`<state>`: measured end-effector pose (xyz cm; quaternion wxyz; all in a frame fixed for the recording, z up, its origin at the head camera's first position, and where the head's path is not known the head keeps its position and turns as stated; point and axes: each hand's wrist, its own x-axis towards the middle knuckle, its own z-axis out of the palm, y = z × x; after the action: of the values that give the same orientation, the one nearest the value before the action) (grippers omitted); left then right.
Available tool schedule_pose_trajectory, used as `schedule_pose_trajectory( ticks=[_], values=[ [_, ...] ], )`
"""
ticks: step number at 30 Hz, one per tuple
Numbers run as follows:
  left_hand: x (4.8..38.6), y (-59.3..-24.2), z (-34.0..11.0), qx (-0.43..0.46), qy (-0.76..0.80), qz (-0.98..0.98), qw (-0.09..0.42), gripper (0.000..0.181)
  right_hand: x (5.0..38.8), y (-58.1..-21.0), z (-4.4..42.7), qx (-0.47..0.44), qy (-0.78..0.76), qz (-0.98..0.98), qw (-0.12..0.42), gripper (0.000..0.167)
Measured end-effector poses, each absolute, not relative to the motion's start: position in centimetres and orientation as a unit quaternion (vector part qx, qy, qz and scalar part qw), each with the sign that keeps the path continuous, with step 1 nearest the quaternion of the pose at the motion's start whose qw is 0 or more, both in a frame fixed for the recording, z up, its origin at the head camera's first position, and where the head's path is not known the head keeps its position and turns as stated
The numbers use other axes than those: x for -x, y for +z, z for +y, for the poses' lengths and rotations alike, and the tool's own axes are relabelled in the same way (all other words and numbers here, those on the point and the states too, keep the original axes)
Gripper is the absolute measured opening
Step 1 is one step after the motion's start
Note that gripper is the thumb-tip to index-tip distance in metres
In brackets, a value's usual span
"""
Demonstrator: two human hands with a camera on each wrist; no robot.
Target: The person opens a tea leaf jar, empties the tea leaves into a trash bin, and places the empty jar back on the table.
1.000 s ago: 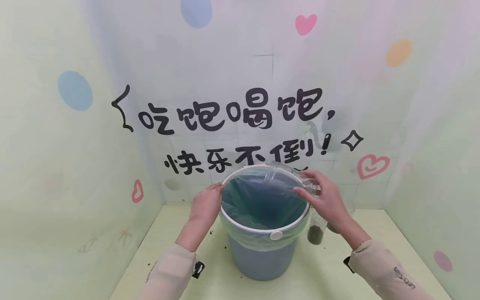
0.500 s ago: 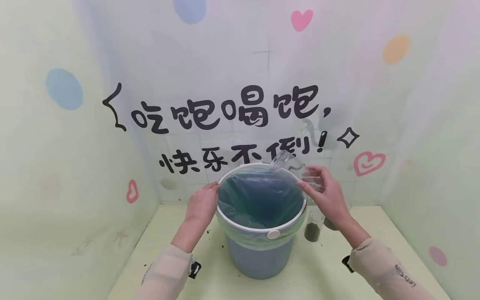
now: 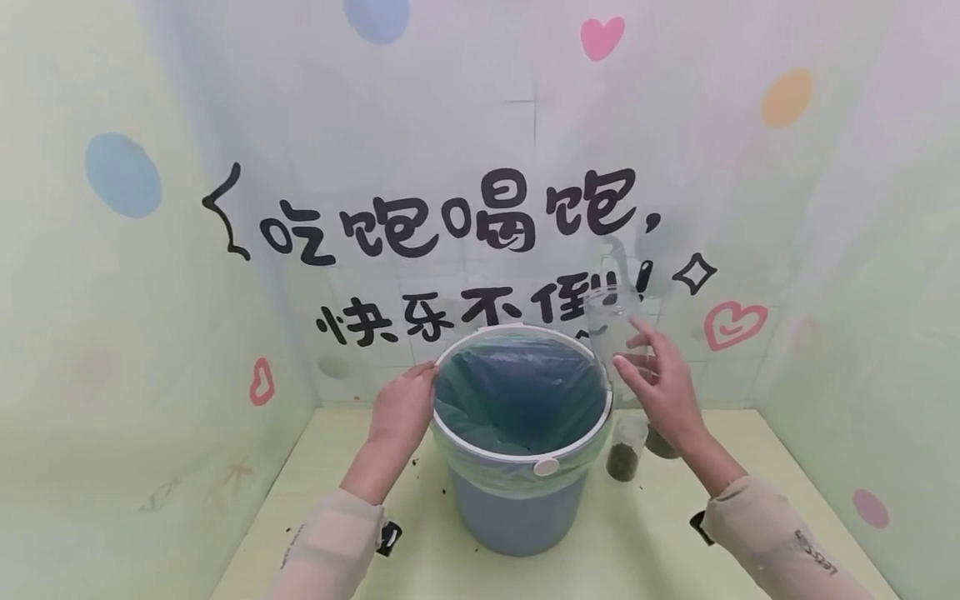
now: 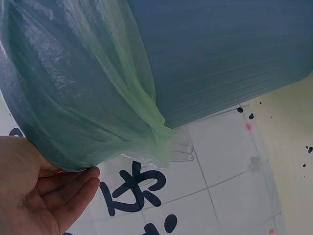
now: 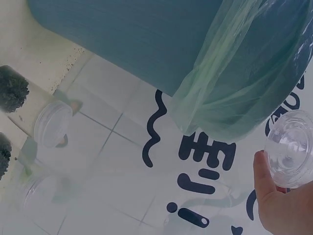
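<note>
A blue-grey trash bin (image 3: pixel 519 521), lined with a translucent green bag (image 3: pixel 480 475) folded over its white rim, stands upright in the middle. My left hand (image 3: pixel 402 410) grips the rim at its left side; in the left wrist view the fingers (image 4: pixel 73 196) curl against the bagged edge. With thumb and fingers, my right hand (image 3: pixel 666 398) holds a clear jar (image 3: pixel 611 321) roughly upright, just beyond the bin's right rim. No dark contents show in that jar. Below that hand stand a clear jar with dark grainy stuff (image 3: pixel 622 462) and another dark-filled jar (image 3: pixel 662 442), partly hidden.
A pale yellow table (image 3: pixel 360 567) carries the bin and jars. Dark crumbs (image 4: pixel 309 150) lie scattered left of the bin. Printed cloth walls (image 3: pixel 480 108) with black lettering close in the back and sides.
The clear jar in my right hand has swung from lying tilted over the bin's mouth to nearly upright, and moved right. My left hand stays on the rim. The view has shifted slightly.
</note>
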<state>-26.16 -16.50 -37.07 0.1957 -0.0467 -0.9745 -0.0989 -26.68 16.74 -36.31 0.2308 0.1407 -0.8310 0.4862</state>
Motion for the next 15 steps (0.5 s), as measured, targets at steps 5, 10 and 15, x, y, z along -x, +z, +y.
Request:
schedule_pose_trajectory(
  ticks=[5, 10, 15],
  values=[
    [26.13, -37.08, -16.47, 0.046, -0.099, -0.975, 0.192, 0.032, 26.85, -36.46, 17.06, -0.133, 0.488, -0.831, 0.232, 0.055],
    [26.15, -37.05, -16.44, 0.047, -0.099, -0.975, 0.194, 0.032, 27.01, -36.61, 17.46, -0.130, 0.502, -0.823, 0.230, 0.055],
    [26.13, -36.95, -16.50, 0.048, -0.097, -0.976, 0.191, 0.033, 27.05, -36.75, 17.76, -0.118, 0.504, -0.827, 0.221, 0.057]
  ],
)
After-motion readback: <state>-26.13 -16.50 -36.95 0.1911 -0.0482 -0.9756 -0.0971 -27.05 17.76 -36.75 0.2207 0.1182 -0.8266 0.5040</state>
